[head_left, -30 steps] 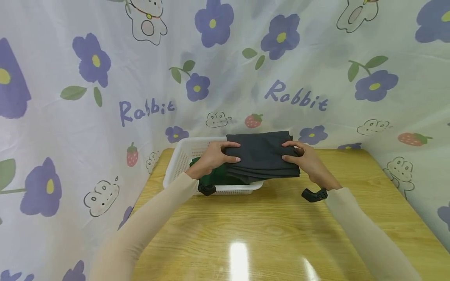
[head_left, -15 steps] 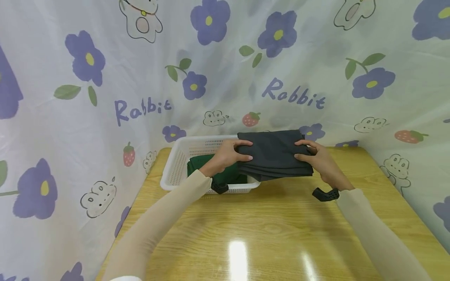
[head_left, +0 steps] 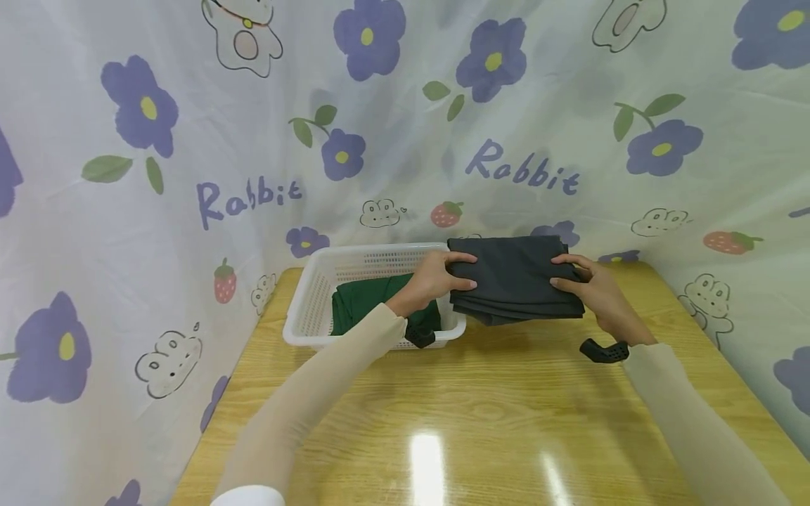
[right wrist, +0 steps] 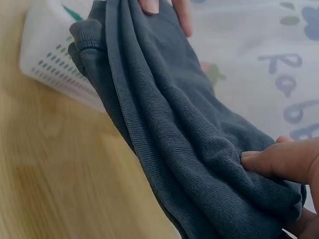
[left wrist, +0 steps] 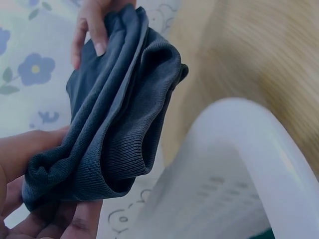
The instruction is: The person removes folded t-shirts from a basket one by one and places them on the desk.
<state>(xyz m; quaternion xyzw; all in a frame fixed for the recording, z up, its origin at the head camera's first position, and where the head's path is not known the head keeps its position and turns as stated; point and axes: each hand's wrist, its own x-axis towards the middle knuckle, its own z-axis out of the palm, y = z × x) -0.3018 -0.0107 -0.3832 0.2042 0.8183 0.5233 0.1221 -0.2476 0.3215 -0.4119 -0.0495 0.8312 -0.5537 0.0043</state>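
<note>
Between both hands hangs a folded dark grey garment (head_left: 515,270), held above the table at the basket's right end. My left hand (head_left: 435,280) grips its left edge, with the thumb on top and the other fingers underneath in the left wrist view. My right hand (head_left: 591,289) pinches the right edge in the same manner. Several fabric layers and a ribbed band (left wrist: 127,157) show along the near side. To the left, a white plastic basket (head_left: 304,309) contains a folded dark green cloth (head_left: 363,299), partly hidden by my left hand and sleeve.
The basket stands at the back left of a glossy wooden table (head_left: 481,400), near a printed fabric backdrop (head_left: 392,126). Its right rim (left wrist: 234,112) lies close beside the grey garment. A dark wrist camera (head_left: 604,351) sits under my right wrist.
Both hands have carried the grey garment to the right, from partly over the basket to beyond its right rim. More of the green cloth is now uncovered.
</note>
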